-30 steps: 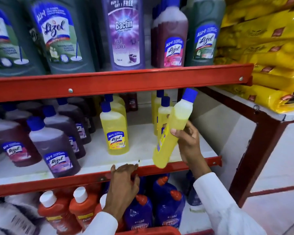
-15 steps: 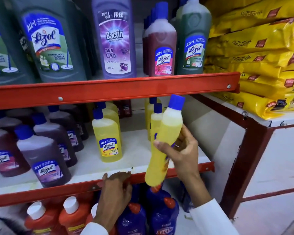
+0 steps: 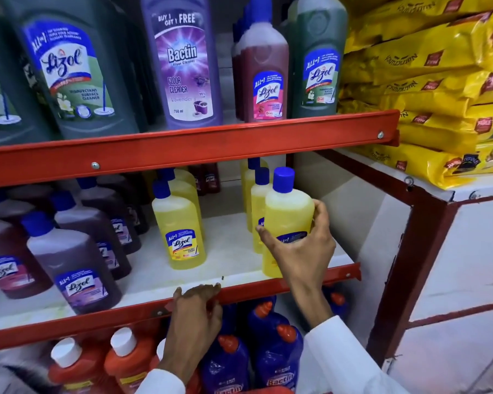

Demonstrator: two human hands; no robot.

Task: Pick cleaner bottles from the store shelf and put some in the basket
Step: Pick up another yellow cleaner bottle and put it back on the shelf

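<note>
My right hand (image 3: 302,251) grips a yellow cleaner bottle (image 3: 286,214) with a blue cap, upright at the front right of the middle shelf (image 3: 154,277), its base at the shelf's red front rail. My left hand (image 3: 195,317) rests with curled fingers on that red rail (image 3: 97,322). Another yellow bottle (image 3: 180,231) stands alone left of the held one, and two more (image 3: 255,194) stand right behind it. A red strip of something, perhaps the basket (image 3: 268,390), shows at the bottom edge.
Dark purple bottles (image 3: 74,268) fill the middle shelf's left side. Large green, purple and maroon bottles (image 3: 182,61) line the top shelf. Orange bottles (image 3: 77,365) and blue bottles (image 3: 276,356) stand below. Yellow bags (image 3: 439,81) are stacked on the white counter at right.
My right hand has swung the tilted yellow bottle upright and moved it back over the shelf's front edge. My left hand stayed on the red rail.
</note>
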